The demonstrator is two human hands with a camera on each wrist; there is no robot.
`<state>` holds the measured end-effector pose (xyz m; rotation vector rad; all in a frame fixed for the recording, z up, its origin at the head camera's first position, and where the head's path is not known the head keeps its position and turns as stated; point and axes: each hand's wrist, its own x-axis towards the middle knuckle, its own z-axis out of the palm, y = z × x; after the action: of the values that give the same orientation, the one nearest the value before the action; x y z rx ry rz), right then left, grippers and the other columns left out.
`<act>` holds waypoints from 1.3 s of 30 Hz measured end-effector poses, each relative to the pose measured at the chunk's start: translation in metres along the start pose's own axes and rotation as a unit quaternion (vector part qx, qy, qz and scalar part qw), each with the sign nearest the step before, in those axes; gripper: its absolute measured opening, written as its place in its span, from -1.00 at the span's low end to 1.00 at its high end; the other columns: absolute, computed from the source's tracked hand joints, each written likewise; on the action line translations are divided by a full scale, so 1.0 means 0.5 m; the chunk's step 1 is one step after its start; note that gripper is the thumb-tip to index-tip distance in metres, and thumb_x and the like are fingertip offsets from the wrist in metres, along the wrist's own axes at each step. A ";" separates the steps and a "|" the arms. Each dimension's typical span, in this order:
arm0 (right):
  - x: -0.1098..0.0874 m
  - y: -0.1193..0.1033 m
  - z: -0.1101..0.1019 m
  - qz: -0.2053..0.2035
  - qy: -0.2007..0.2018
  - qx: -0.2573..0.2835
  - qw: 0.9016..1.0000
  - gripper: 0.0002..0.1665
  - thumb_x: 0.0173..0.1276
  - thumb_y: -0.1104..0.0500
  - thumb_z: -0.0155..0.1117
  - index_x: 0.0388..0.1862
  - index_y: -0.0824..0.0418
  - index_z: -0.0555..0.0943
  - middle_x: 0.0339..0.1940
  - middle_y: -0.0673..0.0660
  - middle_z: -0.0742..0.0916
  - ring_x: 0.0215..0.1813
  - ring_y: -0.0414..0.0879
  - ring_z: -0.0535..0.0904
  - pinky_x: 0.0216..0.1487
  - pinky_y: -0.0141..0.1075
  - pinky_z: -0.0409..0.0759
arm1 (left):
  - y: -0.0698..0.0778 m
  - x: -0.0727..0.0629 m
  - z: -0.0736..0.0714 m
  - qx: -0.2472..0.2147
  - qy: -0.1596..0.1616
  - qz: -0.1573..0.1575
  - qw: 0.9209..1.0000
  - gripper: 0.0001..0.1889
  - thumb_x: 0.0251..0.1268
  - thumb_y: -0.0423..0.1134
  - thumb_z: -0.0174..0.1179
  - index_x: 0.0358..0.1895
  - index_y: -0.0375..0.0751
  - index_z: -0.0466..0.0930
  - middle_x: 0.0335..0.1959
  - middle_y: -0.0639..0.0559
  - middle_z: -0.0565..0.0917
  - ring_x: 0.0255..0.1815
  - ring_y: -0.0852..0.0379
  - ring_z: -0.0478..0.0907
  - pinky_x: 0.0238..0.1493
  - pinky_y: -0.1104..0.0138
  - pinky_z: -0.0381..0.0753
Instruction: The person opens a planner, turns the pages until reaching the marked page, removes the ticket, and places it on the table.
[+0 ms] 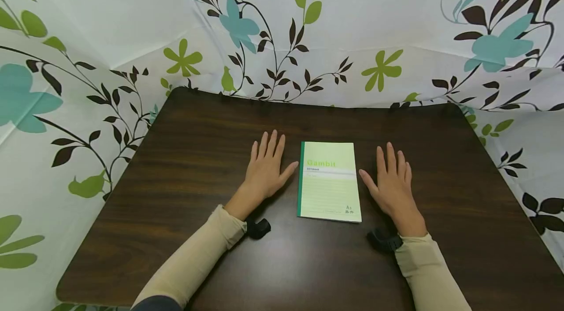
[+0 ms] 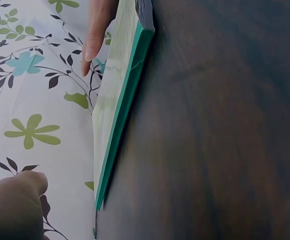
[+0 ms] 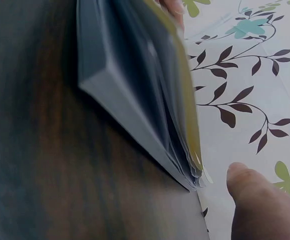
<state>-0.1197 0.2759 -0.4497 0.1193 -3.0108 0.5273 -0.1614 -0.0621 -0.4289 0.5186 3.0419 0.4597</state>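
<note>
A pale green notebook (image 1: 329,188) with a dark green spine lies closed on the dark wooden table, its cover printed "Gambit". To its left, my left hand (image 1: 264,171) rests palm down with straight fingers, the thumb tip close beside the spine. My right hand (image 1: 393,188) lies on the other side, fingers straight, its thumb near the notebook's right edge. Neither hand holds anything. From the left wrist view, the green spine of the notebook (image 2: 122,120) shows edge-on. In the right wrist view, the page edges of the notebook (image 3: 140,110) stand slightly fanned.
The brown wooden table (image 1: 176,169) spreads around both hands. A white cloth (image 1: 352,12) with green, teal and dark leaf prints hangs behind and at the sides. Black bands with curved pieces (image 1: 259,228) sit at both wrists, below beige sleeves.
</note>
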 end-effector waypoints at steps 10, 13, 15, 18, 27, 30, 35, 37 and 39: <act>-0.018 -0.007 0.010 0.007 -0.048 0.030 0.998 -0.01 0.67 -0.36 -0.20 0.74 0.27 -0.03 0.71 0.43 0.02 0.60 0.53 -0.05 0.50 0.45 -0.13 | 0.010 -0.025 0.019 -0.038 -0.104 0.041 0.993 -0.09 0.58 0.40 -0.18 0.73 -0.09 -0.14 0.78 -0.09 -0.23 0.79 -0.13 -0.35 0.73 -0.13 -0.27; -0.022 -0.023 0.013 0.014 -0.065 0.052 0.996 -0.05 0.67 -0.34 -0.15 0.70 0.31 0.11 0.60 0.48 0.20 0.45 0.48 0.12 0.36 0.38 0.06 | 0.018 -0.036 0.020 -0.051 -0.159 0.063 0.984 -0.05 0.55 0.41 -0.12 0.73 -0.12 -0.12 0.77 -0.08 -0.25 0.79 -0.13 -0.35 0.73 -0.14 -0.27; -0.023 -0.034 0.017 0.016 -0.072 0.061 0.995 -0.07 0.67 -0.32 -0.11 0.68 0.33 0.15 0.53 0.49 0.28 0.36 0.43 0.19 0.27 0.32 0.13 | 0.021 -0.041 0.022 -0.047 -0.181 0.072 0.980 -0.04 0.55 0.40 -0.08 0.73 -0.13 -0.12 0.77 -0.08 -0.25 0.79 -0.13 -0.34 0.73 -0.14 -0.25; -0.021 -0.046 0.022 0.015 -0.075 0.067 0.995 -0.08 0.66 -0.29 -0.06 0.66 0.35 0.19 0.46 0.49 0.33 0.32 0.39 0.22 0.22 0.28 0.18 | 0.023 -0.043 0.023 -0.038 -0.193 0.074 0.978 -0.05 0.56 0.37 -0.05 0.73 -0.12 -0.14 0.77 -0.07 -0.25 0.79 -0.12 -0.33 0.74 -0.12 -0.23; -0.011 -0.067 0.021 -0.005 -0.065 0.064 0.996 -0.13 0.68 -0.27 -0.07 0.65 0.32 0.24 0.45 0.48 0.35 0.31 0.41 0.25 0.20 0.30 0.15 | 0.024 -0.027 0.012 -0.027 -0.198 0.076 0.977 -0.09 0.59 0.34 -0.09 0.74 -0.08 -0.19 0.78 -0.04 -0.26 0.79 -0.12 -0.36 0.74 -0.10 -0.25; -0.007 -0.072 0.016 -0.010 -0.048 0.056 0.997 -0.16 0.69 -0.25 -0.07 0.64 0.32 0.26 0.44 0.48 0.37 0.28 0.40 0.27 0.16 0.30 0.14 | 0.024 -0.022 0.010 -0.025 -0.195 0.075 0.978 -0.08 0.60 0.34 -0.10 0.74 -0.08 -0.22 0.78 -0.02 -0.26 0.79 -0.10 -0.38 0.75 -0.09 -0.27; -0.008 -0.083 0.008 0.000 -0.019 0.054 0.998 -0.20 0.69 -0.22 -0.07 0.60 0.32 0.33 0.39 0.47 0.46 0.27 0.42 0.35 0.15 0.30 0.14 | 0.024 -0.015 0.010 -0.025 -0.196 0.077 0.977 -0.08 0.60 0.38 -0.18 0.74 -0.06 -0.27 0.77 -0.01 -0.29 0.79 -0.08 -0.40 0.75 -0.07 -0.30; -0.011 -0.088 0.006 0.007 0.003 0.063 0.998 -0.23 0.69 -0.22 -0.06 0.56 0.32 0.40 0.34 0.45 0.52 0.26 0.41 0.41 0.12 0.28 0.16 | 0.024 -0.015 0.011 -0.028 -0.197 0.077 0.977 -0.09 0.60 0.40 -0.24 0.74 -0.05 -0.28 0.78 -0.01 -0.30 0.79 -0.08 -0.40 0.75 -0.07 -0.31; -0.013 -0.095 0.002 0.009 0.033 0.082 0.996 -0.26 0.68 -0.22 -0.03 0.50 0.31 0.48 0.29 0.42 0.58 0.25 0.39 0.48 0.10 0.25 0.19 | 0.024 -0.013 0.011 -0.036 -0.197 0.075 0.977 -0.10 0.61 0.41 -0.29 0.74 -0.05 -0.28 0.78 0.00 -0.30 0.79 -0.07 -0.41 0.75 -0.07 -0.32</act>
<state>-0.1088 0.2318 -0.4352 0.0844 -2.9037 0.7634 -0.1507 -0.0519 -0.4307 0.7379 2.6098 0.4103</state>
